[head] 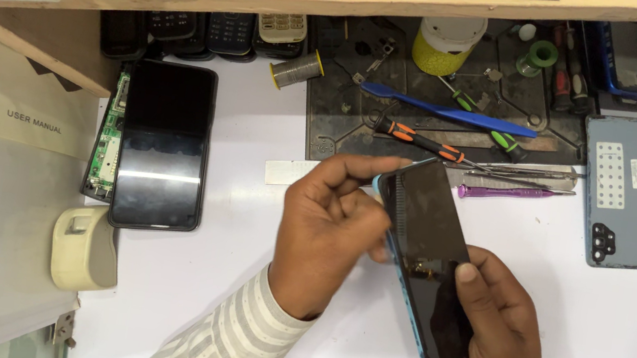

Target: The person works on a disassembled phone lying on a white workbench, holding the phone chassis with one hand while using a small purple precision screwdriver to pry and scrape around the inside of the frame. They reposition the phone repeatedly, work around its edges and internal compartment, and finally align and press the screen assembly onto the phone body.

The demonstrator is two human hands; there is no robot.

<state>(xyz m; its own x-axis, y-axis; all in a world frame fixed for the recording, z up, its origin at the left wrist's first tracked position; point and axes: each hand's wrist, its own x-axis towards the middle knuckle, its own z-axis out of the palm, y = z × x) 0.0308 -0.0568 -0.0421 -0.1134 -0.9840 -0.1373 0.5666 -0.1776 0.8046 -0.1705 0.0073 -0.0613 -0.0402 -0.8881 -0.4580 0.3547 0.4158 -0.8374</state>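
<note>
Right hand grips a blue-framed smartphone above the white bench; left hand pinches its upper edge, fingers curled narrow; hard prying could crack the screen

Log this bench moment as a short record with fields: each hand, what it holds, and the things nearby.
left hand: fingers pinched at the upper left edge of the phone
right hand: grips the phone's lower part, thumb on the glass
phone: dark screen, blue frame, tilted, lifted off the table
second phone: flat on the white table, screen dark
blue back cover: lying to the right
work mat: holds screwdrivers and a blue pry tool
</note>
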